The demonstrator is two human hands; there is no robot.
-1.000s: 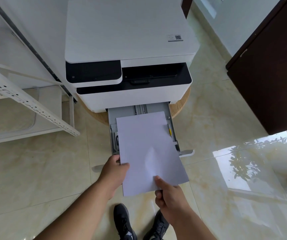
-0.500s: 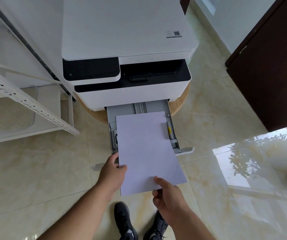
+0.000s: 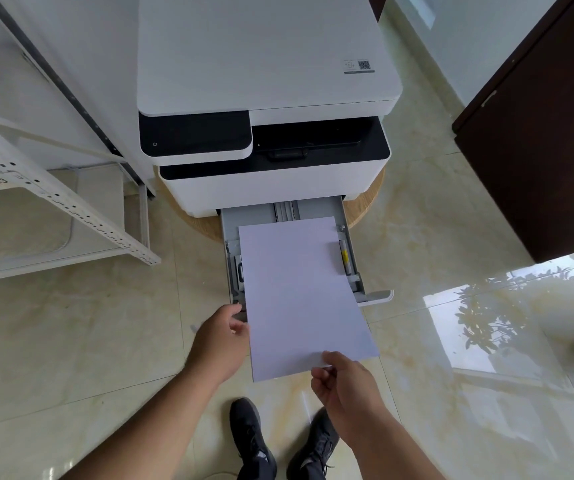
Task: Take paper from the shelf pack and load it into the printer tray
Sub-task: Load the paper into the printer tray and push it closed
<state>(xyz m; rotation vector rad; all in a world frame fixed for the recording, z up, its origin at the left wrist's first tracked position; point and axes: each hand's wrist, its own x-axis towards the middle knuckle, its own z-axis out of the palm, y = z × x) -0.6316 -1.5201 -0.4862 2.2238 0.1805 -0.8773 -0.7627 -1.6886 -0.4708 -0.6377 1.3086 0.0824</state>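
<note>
The paper (image 3: 304, 296) has slid a touch further forward since a second ago, its far edge now sitting deeper over the open tray (image 3: 230, 230), and the bulge it showed near the front has flattened out. I see the sheet lying at a slight angle, its far half over the tray, its near half still hanging out past the tray's front lip above the floor (image 3: 70, 341). The right hand (image 3: 346, 386) pinches the near edge, thumb on top of the sheet and fingers curled beneath. The left hand (image 3: 221, 344) is closed loosely at the sheet's left edge, fingertips touching the paper just beside the tray's front left corner; I can't tell how firmly it grips. The tray stands pulled out from the base of the white printer (image 3: 264, 98), and its yellow-marked side guide (image 3: 345, 258) shows just beside the paper's right edge. The printer rests on a round wooden stand (image 3: 368, 199). A white metal shelf frame (image 3: 56, 199) stands to the left, a dark wooden door (image 3: 538, 140) to the right. Black shoes (image 3: 254, 441) show below, between my view of the two forearms.
</note>
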